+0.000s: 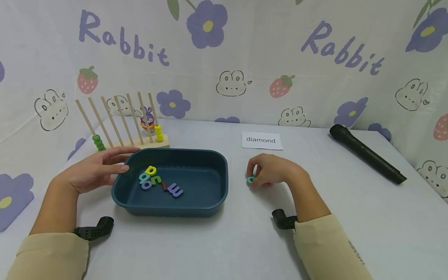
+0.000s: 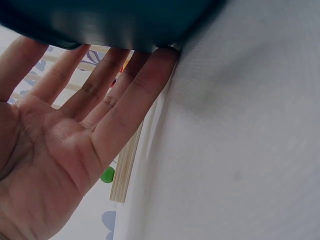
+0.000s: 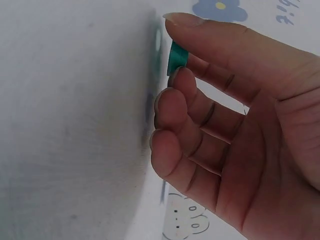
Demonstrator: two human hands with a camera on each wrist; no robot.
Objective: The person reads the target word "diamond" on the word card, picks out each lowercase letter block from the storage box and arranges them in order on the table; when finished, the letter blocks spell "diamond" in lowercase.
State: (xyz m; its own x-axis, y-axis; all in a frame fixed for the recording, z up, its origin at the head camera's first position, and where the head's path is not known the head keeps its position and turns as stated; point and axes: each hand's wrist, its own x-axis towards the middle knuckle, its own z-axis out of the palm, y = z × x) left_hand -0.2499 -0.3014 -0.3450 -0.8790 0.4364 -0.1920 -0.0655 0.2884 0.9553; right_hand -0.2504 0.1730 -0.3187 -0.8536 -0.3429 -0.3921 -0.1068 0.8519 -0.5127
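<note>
A dark blue plastic basin (image 1: 204,212) stands on the white table, left of centre. Several coloured letters lie in it, among them a yellow letter (image 1: 151,170), a green n (image 1: 156,180), a red stroke (image 1: 164,186) and a purple m (image 1: 175,190). Against the basin's left side rests my left hand (image 1: 92,169); in the left wrist view its fingers (image 2: 135,95) are nearly straight and touch the outer wall. To the right of the basin, my right hand (image 1: 274,170) pinches a small teal letter (image 1: 250,180) between thumb and finger, low over the table. The fingers hide part of it.
Behind the right hand lies a white card (image 1: 262,140) reading "diamond". A black microphone-like stick (image 1: 367,154) lies at the far right. A wooden rack (image 1: 162,140) with upright rods, green beads (image 1: 98,143) and yellow beads (image 1: 159,133) stands behind the basin, near a purple rabbit figure (image 1: 148,118).
</note>
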